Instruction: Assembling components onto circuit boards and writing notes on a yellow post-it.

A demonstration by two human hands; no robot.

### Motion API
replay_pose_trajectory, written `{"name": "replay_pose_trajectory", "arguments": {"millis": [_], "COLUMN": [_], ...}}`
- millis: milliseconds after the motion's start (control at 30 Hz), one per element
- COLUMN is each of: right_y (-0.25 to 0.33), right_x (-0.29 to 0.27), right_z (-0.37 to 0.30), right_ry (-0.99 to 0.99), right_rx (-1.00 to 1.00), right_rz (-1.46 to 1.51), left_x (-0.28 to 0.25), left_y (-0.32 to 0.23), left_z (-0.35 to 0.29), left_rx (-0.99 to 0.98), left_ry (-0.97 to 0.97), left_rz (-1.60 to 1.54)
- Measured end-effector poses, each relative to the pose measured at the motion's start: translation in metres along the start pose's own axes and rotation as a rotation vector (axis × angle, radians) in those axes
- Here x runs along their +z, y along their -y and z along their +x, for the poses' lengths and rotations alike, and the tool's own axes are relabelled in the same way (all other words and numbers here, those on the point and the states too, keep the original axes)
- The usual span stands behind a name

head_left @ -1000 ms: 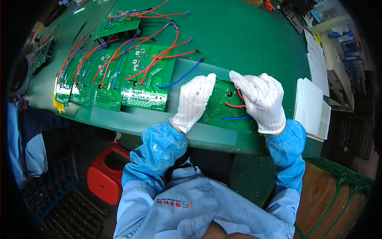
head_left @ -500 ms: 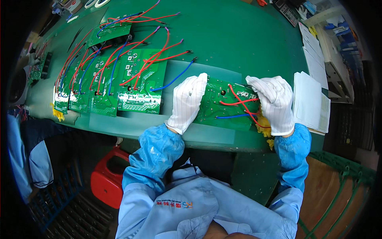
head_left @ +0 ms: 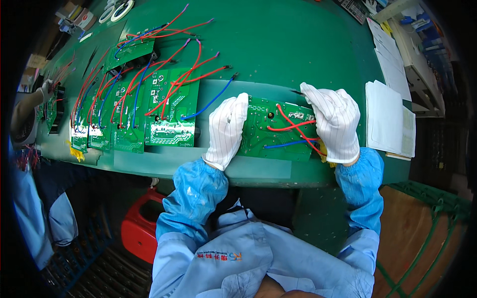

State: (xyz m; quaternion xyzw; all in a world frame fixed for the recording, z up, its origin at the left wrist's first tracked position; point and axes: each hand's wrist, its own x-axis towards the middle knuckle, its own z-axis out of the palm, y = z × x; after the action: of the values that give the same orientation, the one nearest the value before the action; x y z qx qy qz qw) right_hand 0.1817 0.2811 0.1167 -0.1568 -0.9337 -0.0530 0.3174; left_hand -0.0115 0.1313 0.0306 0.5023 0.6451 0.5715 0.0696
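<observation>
A green circuit board [head_left: 256,131] with red and blue wires lies on the table between my hands. My left hand [head_left: 227,130], in a white striped glove, is closed on the board's left edge. Over its right end is my right hand [head_left: 335,121], gloved alike, fingers pinched together. A thin dark pointed thing [head_left: 296,92] sticks out from those fingertips; most of it is hidden, and I cannot make out its kind. The red wires [head_left: 293,124] cross on the board and run under the right hand, beside a blue wire [head_left: 285,145].
Several similar wired boards [head_left: 171,104] stand in a row to the left, another board [head_left: 131,49] behind them. White papers [head_left: 387,119] lie at the right. At the far left a co-worker's gloved hand [head_left: 45,89] touches a board. A red stool [head_left: 141,231] stands below.
My right hand has lifted slightly off the board's right end, and the dark tip now shows beyond its fingers. A co-worker's hand has appeared at far left. The view has shifted a little.
</observation>
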Motion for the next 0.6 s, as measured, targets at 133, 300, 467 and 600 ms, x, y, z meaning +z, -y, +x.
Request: {"name": "replay_pose_trajectory", "arguments": {"millis": [133,300,467,600], "right_y": [0.002,-0.008,0.003,0.020], "right_x": [-0.005,-0.009,-0.034,-0.054], "right_z": [-0.002,-0.006,-0.021,-0.049], "right_ry": [0.012,-0.037,-0.075,-0.057], "right_rx": [-0.039,0.133,0.374,0.482], "right_rz": [0.054,0.052,0.128,0.121], "left_x": [-0.002,-0.002,-0.006,-0.008], "left_y": [0.008,0.012,0.009,0.007], "left_z": [0.001,0.000,-0.001,-0.004], "left_rx": [0.177,0.188,-0.004,-0.176], "left_ry": [0.075,0.063,0.075,0.104], "left_rz": [0.162,0.136,-0.048,-0.115]}}
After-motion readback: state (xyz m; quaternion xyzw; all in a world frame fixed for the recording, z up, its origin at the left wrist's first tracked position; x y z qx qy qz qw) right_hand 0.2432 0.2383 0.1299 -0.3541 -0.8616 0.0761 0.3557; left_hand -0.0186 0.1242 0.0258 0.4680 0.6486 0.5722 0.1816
